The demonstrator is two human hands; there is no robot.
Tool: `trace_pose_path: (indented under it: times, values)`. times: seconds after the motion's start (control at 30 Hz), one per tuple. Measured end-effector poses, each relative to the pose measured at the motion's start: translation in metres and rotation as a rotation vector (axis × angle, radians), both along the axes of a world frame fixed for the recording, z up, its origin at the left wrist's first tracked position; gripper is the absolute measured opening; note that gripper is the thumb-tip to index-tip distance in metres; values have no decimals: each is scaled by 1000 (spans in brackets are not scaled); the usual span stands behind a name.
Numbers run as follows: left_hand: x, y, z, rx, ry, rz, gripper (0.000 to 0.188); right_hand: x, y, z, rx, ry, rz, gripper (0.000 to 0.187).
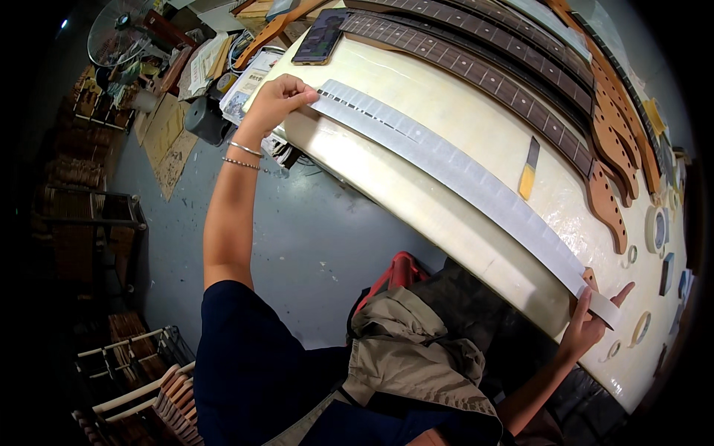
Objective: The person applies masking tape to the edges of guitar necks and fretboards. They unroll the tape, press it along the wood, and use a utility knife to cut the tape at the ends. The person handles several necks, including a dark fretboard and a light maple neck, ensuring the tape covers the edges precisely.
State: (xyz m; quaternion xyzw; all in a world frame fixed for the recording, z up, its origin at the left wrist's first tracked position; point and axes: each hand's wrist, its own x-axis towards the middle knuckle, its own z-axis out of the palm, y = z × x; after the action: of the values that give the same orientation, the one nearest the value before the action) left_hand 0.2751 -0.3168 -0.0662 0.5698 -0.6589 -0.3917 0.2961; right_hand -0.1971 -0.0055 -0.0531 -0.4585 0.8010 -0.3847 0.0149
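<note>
A long strip of pale masking tape (446,167) lies stretched along a guitar neck, whose brown headstock (590,276) shows beside my right hand. Dark marks show at the strip's left end, and faint crosswise lines run along it. My left hand (279,102) pinches that end, thumb against fingers. At the other end my right hand (583,328) grips the roll of masking tape (599,309), one finger stretched out beyond it. Behind the strip, a knife with a yellow handle (527,182) rests on the pale worktable (446,97).
Several guitar necks (476,74) lie at the table's far side, beside a phone (320,37). More tape rolls (656,227) and a blue block (666,273) sit at the right. On the floor left are a dark stool (207,123), a fan (119,33) and a rack of necks (176,398).
</note>
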Motion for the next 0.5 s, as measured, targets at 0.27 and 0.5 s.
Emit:
trace_pose_path:
  times: [0.27,0.5]
  values:
    - [-7,19,-22,-524,-216,233,35,-4,4,-11,-54,29,87,46]
    - [-23,54,-51,-741,-604,-53,65,6,-6,-1,-119,95,-50,61]
